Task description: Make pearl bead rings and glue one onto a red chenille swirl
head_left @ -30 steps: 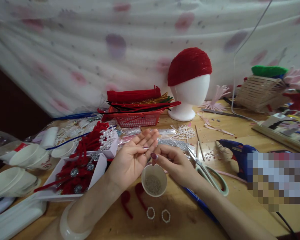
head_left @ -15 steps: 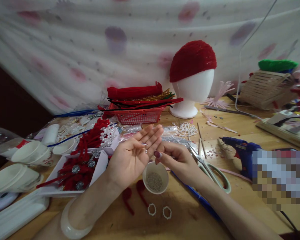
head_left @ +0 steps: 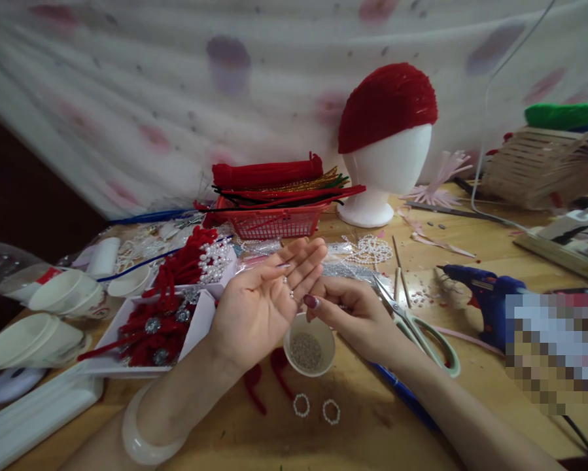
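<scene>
My left hand (head_left: 267, 297) is held palm up above the table, fingers stretched out, with a few tiny pearl beads (head_left: 288, 288) resting on the fingers. My right hand (head_left: 353, 311) sits right beside it, thumb and fingers pinched together at the left fingers; what it pinches is too small to make out. Just below both hands stands a small white cup (head_left: 309, 343) holding many small beads. Two small bead rings (head_left: 316, 407) lie on the wooden table (head_left: 352, 425) in front of the cup, next to bent red pipe cleaners (head_left: 264, 383).
Scissors (head_left: 416, 327) and a blue glue gun (head_left: 484, 294) lie to the right. White trays of red pearl ornaments (head_left: 161, 327) and stacked paper cups (head_left: 53, 294) sit left. Behind are a red basket of pipe cleaners (head_left: 274, 209), pearl strings (head_left: 369, 248) and a foam head with a red cap (head_left: 384, 140).
Both hands stay together over the cup with little relative motion; the view has drifted so everything sits slightly further right and the head higher in the frame.
</scene>
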Tool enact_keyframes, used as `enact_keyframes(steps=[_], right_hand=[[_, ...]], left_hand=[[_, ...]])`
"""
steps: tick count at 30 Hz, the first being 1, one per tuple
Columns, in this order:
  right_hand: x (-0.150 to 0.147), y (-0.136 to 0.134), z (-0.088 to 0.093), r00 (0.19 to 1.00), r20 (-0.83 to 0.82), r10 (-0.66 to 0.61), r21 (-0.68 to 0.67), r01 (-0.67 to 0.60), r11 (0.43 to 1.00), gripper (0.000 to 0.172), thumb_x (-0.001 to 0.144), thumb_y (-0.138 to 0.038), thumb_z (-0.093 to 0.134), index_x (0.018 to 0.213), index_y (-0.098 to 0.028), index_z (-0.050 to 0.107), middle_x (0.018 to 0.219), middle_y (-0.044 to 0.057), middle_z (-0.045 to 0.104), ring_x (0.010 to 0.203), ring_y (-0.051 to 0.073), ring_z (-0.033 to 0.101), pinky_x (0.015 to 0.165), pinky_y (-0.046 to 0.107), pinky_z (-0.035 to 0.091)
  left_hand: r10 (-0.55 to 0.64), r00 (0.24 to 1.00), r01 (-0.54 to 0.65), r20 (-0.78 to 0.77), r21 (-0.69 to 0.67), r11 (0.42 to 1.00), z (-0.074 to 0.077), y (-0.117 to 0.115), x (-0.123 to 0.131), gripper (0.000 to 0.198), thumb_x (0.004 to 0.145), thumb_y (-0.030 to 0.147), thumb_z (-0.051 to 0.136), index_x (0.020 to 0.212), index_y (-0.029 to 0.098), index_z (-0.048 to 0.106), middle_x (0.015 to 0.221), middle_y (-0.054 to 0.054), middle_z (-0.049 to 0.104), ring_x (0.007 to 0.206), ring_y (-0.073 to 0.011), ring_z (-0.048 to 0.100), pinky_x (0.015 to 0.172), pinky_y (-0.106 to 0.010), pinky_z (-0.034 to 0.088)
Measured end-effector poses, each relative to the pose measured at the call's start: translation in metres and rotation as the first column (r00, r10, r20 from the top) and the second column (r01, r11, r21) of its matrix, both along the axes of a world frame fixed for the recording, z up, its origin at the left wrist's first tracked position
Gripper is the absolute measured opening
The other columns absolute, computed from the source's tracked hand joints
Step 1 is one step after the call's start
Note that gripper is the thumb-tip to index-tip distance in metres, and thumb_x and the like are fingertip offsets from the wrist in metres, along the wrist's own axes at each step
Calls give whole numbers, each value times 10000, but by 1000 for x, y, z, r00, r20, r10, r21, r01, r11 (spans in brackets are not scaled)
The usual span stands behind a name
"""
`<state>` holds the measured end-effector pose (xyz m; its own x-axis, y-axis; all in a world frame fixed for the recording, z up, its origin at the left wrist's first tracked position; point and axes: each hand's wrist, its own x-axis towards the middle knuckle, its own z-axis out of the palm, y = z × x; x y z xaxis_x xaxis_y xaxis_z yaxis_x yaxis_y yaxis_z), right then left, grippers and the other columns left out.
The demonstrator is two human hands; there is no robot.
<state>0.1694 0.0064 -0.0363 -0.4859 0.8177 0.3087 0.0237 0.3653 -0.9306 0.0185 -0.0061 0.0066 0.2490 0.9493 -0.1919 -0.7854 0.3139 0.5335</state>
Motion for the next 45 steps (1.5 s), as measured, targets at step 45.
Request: enact_keyframes(steps=[45], right_hand=[[0, -1, -7, 993, 111, -40, 171, 20, 985, 307, 945, -319, 516, 673, -181, 486, 573, -52, 397, 523, 84, 320, 472, 234, 251]], left_hand=[[-57, 998, 58, -12, 34, 998, -1, 1, -5, 496, 804, 33, 418, 1272, 74, 579, 1116, -153, 740, 1182, -260, 650, 1125, -425, 401]])
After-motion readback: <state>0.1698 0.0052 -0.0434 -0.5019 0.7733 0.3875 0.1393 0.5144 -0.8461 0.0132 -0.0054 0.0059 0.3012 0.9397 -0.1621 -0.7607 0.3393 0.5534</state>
